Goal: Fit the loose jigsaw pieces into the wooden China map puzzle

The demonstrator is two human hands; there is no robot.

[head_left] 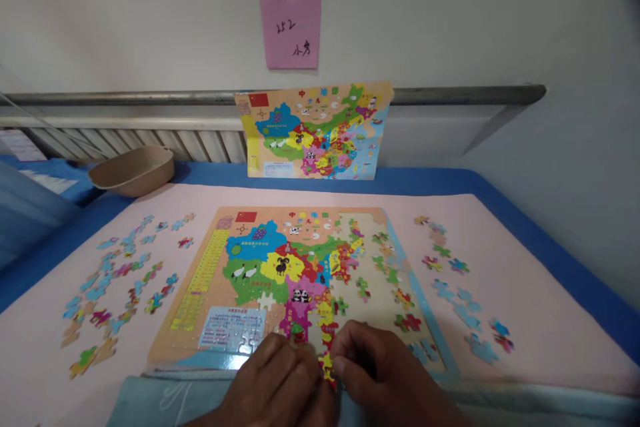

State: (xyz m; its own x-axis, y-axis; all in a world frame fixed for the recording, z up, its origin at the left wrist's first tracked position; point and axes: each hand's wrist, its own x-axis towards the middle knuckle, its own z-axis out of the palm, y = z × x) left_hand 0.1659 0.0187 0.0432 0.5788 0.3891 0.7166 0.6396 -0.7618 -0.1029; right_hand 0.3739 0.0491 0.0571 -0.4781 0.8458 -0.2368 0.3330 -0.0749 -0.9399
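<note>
A map jigsaw board (pixel 210 280) lies flat in front of me, its left and middle filled with coloured pieces, its right part mostly bare. My left hand (pixel 277 380) and my right hand (pixel 385 377) rest side by side at the board's near edge. Between their fingertips sits a small red and yellow puzzle piece (pixel 327 367), pinched from both sides. Loose pieces (pixel 387 260) lie scattered on the bare right part of the board.
Several loose pieces (pixel 115 287) are spread on the pink cloth to the left, others (pixel 463 293) to the right. A finished reference map (pixel 315 130) leans against the wall. A beige bowl (pixel 133 170) stands at the back left. A pink note (pixel 291 28) hangs above.
</note>
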